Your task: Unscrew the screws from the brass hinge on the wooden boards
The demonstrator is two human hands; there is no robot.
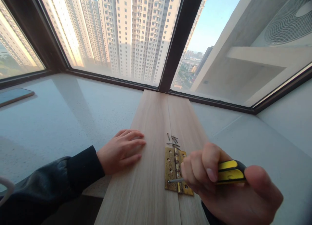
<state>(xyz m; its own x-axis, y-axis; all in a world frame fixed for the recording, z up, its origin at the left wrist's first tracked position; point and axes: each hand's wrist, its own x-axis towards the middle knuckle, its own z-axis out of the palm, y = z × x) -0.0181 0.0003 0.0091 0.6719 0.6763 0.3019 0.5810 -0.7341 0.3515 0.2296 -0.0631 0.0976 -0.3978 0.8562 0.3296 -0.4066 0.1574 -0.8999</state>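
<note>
My right hand (219, 182) is closed around the yellow and black handle of a screwdriver (230, 173). The shaft points left, its tip at a screw hole near the lower left corner of a brass hinge (171, 161). This hinge lies opened flat across the seam between two pale wooden boards (151, 121). Part of its right leaf is hidden behind my right fingers. Just beyond its far edge lie several loose screws (174, 139). Lying on the left board, my left hand (124, 150) has its fingers stretched out and holds nothing.
Under the boards is a white speckled sill (80, 117). A flat phone-like slab (16, 95) lies on it at the far left. Dark window frames (168, 56) stand behind the boards' far end. At the lower left, a pale curved thing (7, 187) shows beside my sleeve.
</note>
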